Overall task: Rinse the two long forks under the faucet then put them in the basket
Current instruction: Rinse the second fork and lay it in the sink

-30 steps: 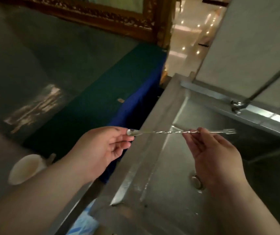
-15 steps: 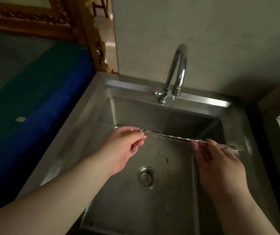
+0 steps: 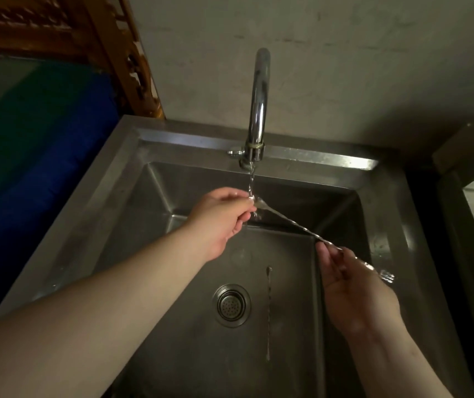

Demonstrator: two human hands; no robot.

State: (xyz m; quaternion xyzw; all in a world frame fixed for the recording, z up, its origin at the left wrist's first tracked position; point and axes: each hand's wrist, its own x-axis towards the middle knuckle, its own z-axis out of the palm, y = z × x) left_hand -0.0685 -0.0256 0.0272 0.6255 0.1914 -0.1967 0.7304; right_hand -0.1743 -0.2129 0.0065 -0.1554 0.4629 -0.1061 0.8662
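I hold a long twisted metal fork across the steel sink, slanting down to the right. My left hand pinches its spoon-shaped end right under the thin water stream from the faucet. My right hand grips the stem near the pronged end, whose tines stick out past my fingers at the right. A second long twisted fork lies flat on the sink floor, just right of the drain. No basket is in view.
A grey wall stands behind the faucet. A blue and green covered surface lies left of the sink, with a carved wooden frame behind it. A dark counter edge rises at the right.
My view swung from the left side of the sink to straight over it. Both hands carried the fork inward, and its spoon end now sits under running water.
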